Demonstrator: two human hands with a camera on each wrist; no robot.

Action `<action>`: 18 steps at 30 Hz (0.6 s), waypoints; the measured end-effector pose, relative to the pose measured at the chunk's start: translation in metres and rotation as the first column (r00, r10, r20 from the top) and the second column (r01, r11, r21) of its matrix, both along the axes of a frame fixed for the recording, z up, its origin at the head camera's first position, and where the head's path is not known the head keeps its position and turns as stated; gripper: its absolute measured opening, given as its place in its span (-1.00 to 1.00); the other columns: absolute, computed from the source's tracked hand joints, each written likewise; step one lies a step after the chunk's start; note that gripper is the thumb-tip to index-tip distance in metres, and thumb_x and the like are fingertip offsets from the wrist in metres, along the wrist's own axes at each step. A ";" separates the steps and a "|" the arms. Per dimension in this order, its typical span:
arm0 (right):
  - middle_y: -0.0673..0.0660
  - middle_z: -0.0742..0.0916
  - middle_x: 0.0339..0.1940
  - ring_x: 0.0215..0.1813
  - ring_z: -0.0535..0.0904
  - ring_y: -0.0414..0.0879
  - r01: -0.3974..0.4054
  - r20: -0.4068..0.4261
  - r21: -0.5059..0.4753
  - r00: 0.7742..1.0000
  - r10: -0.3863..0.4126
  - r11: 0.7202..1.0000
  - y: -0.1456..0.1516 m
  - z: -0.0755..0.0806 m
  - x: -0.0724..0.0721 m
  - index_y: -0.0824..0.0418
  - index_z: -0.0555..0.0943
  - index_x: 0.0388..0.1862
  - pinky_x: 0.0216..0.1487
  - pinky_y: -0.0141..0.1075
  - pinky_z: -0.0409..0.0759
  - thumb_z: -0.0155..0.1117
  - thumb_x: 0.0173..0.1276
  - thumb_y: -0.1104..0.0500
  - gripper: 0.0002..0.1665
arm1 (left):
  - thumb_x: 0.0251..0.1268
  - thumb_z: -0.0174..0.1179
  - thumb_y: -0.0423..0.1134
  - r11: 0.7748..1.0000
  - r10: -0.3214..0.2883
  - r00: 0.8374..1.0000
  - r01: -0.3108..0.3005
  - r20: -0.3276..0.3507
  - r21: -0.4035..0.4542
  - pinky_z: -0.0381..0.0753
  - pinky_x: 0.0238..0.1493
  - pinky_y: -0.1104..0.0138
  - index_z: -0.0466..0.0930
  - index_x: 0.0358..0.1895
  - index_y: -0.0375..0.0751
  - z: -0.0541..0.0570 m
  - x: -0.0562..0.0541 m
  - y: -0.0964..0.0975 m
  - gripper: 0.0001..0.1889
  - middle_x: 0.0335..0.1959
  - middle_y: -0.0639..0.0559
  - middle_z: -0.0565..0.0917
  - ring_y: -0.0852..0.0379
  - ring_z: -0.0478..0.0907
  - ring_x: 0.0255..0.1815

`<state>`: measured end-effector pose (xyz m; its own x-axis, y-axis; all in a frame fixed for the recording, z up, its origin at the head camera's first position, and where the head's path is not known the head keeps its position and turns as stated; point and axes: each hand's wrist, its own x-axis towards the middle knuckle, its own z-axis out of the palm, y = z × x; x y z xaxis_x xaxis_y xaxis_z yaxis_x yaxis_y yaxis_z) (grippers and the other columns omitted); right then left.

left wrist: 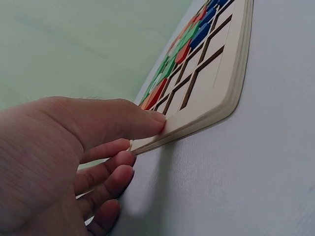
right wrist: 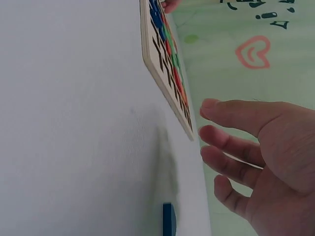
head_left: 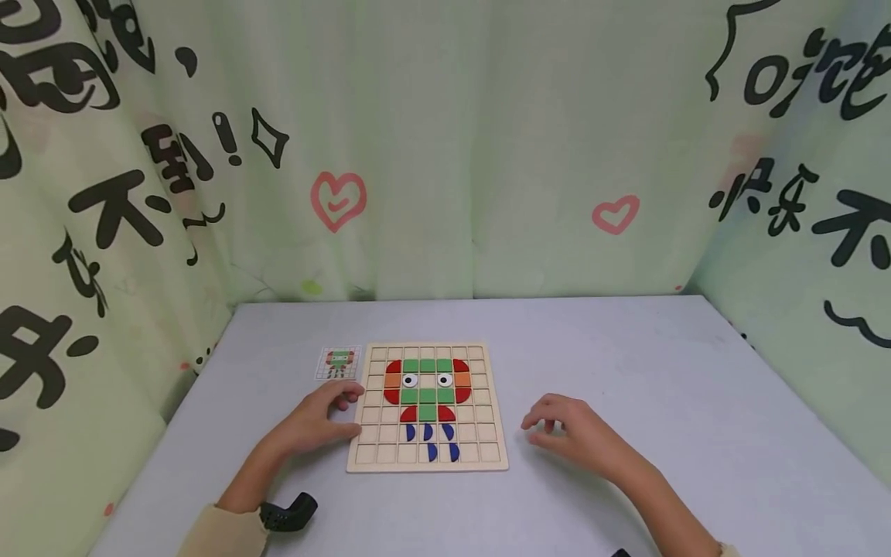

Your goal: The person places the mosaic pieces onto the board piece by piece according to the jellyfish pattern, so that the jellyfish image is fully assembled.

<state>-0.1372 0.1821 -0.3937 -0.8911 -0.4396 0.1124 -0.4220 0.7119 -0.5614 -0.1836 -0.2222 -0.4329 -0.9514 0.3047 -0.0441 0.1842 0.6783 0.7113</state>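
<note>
A wooden grid board (head_left: pixel 490 433) lies on the table, with red, green, orange and blue pieces and two eye pieces (head_left: pixel 410 381) in its cells. Several blue curved pieces (head_left: pixel 428 432) are in the lower rows. My left hand (head_left: pixel 313 422) rests at the board's left side. Its thumb (left wrist: pixel 140 119) touches the wooden rim, and the other fingers lie loosely beside the edge. Right of the board, my right hand (head_left: pixel 574 435) hovers over the table with loosely bent, separated fingers (right wrist: pixel 229 142) and nothing between them. A dark blue object (right wrist: pixel 168 219) shows at the bottom of the right wrist view.
A small picture card (head_left: pixel 339 363) with a similar coloured figure lies by the board's upper left corner. The white table (head_left: pixel 612 348) extends to the right of the board. Light green curtains (head_left: pixel 418 155) with black writing and red hearts stand behind and at both sides.
</note>
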 end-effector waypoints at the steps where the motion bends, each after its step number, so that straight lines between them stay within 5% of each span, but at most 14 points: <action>1: -0.14 0.67 -0.27 -0.30 0.47 -0.35 -0.013 -0.010 -0.007 1.000 0.013 1.000 0.007 0.000 0.003 0.02 0.71 -0.28 -0.26 -0.38 0.51 0.40 0.19 0.24 -0.86 | 0.04 0.42 -0.26 1.000 -0.002 1.000 0.002 0.002 -0.001 0.46 0.01 0.24 0.48 0.17 -0.14 0.000 0.000 0.000 -0.44 -0.06 0.06 0.50 0.12 0.38 -0.03; 11: -0.18 0.65 -0.26 -0.26 0.52 -0.34 -0.045 -0.047 0.003 0.998 0.045 0.999 0.051 -0.008 0.023 -0.13 0.70 -0.34 -0.27 -0.41 0.50 0.43 0.16 0.21 -0.80 | 0.03 0.43 -0.26 1.000 -0.002 1.000 0.002 0.002 -0.003 0.47 0.00 0.22 0.49 0.16 -0.15 0.000 0.001 -0.001 -0.44 -0.06 0.06 0.51 0.11 0.39 -0.04; 18: -0.15 0.66 -0.23 -0.22 0.51 -0.37 -0.067 -0.013 0.035 0.998 0.067 0.997 0.060 -0.011 0.022 -0.12 0.71 -0.35 -0.26 -0.41 0.50 0.43 0.16 0.20 -0.82 | 0.03 0.43 -0.26 1.000 -0.003 1.000 0.003 -0.004 0.000 0.47 0.00 0.26 0.49 0.16 -0.15 0.000 0.000 0.001 -0.44 -0.07 0.07 0.51 0.12 0.38 -0.04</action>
<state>-0.1149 0.2420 -0.4044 -0.8579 -0.5021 0.1086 -0.4771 0.7005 -0.5308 -0.1835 -0.2213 -0.4327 -0.9506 0.3078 -0.0407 0.1891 0.6780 0.7104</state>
